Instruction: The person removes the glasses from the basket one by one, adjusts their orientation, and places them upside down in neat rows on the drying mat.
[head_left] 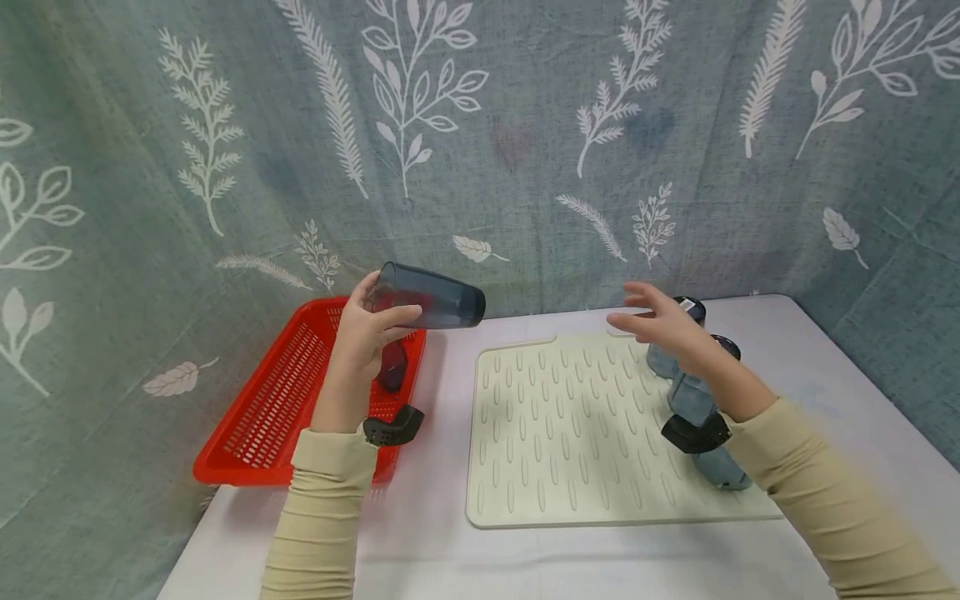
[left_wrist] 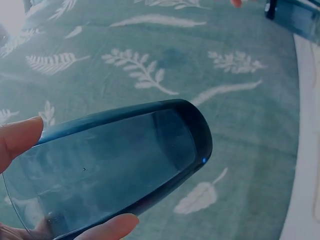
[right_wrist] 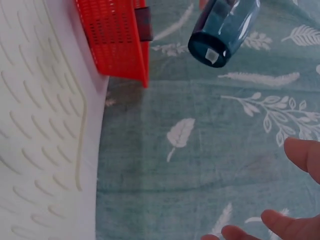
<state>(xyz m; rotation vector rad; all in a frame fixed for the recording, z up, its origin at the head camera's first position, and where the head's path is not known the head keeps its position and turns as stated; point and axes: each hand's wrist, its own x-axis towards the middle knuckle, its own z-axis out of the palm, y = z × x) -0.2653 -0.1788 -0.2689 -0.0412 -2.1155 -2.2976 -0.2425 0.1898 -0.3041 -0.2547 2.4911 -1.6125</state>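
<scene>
My left hand (head_left: 371,329) grips a dark blue translucent tumbler (head_left: 430,297) on its side in the air above the red basket (head_left: 264,417), its base pointing right. The left wrist view shows the tumbler (left_wrist: 115,165) filling the frame between my fingers (left_wrist: 17,140). From the right wrist, the tumbler's base (right_wrist: 220,32) appears at the top. My right hand (head_left: 660,321) hovers open over the cream drying mat (head_left: 577,433), fingers spread toward the tumbler, holding nothing. Three more tumblers (head_left: 693,392) stand upside down on the mat's right side, partly behind my right forearm.
One more dark tumbler (head_left: 392,367) lies inside the red basket. A white table (head_left: 420,542) carries basket and mat. A leaf-print teal cloth (head_left: 480,142) hangs behind and at both sides.
</scene>
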